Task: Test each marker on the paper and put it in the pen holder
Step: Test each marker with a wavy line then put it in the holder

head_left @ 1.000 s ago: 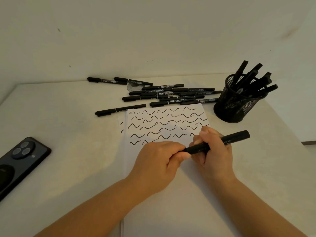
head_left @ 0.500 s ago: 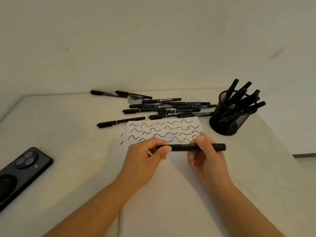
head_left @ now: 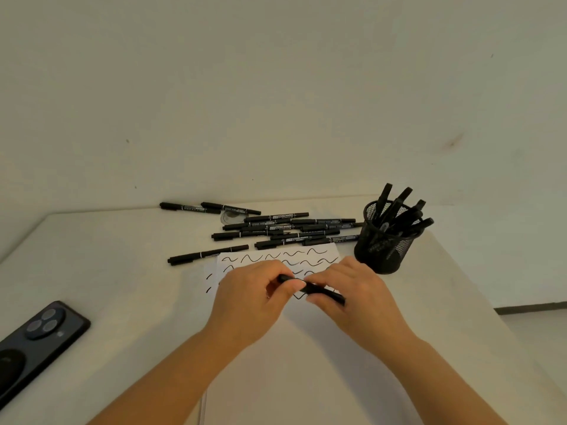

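both hands pinch one slim black plastic marker (head_left: 310, 288) above the white squiggle-marked paper (head_left: 306, 348): left hand (head_left: 254, 297) on its near-left end, right hand (head_left: 357, 297) on the barrel, long axis running left-right, slanting down toward the right hand.

- The word "MARKER" can be read in white on a marker (head_left: 277, 216) lying in the pile, far behind the left hand (head_left: 251, 289).
- The same word shows on more markers (head_left: 294, 239) in that pile.
- The small print beside it is too tiny to read.
- The wavy lines on the paper (head_left: 277, 259) are not letters.
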A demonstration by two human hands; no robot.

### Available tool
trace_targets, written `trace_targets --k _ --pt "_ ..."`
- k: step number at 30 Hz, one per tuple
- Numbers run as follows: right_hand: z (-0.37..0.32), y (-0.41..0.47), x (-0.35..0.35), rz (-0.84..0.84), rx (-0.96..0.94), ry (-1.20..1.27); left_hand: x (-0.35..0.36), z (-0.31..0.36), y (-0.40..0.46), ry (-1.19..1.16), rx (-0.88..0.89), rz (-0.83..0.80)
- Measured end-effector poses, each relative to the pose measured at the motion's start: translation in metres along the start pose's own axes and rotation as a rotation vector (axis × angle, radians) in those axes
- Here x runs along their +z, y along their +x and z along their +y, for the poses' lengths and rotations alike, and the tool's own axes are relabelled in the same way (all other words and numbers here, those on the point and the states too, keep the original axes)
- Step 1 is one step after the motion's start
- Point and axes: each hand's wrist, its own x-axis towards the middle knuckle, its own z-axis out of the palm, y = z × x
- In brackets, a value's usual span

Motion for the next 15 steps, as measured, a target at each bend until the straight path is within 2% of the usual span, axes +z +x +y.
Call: trace_targets --k 3,7,11,15 --pt "0.004 -0.003 -0.005 -0.008 -0.006 -0.057 0.0 0.009 0.005 -0.04 0.022 -0.029" --pt "0.014 -0.007 -0.017 0.119 0.159 -0.025 -0.005 0.012 0.015 -0.191 -0.045 -0.083" --pt "0.033 0.0 -0.036 0.267 0.383 0.088 -0.004 -0.006 0.033 0.073 -0.075 -0.188" --pt "0.048 0.012 -0.061 0.457 0.479 0.272 0.008 -0.043 0.06 0.37 -0.1 -0.19"
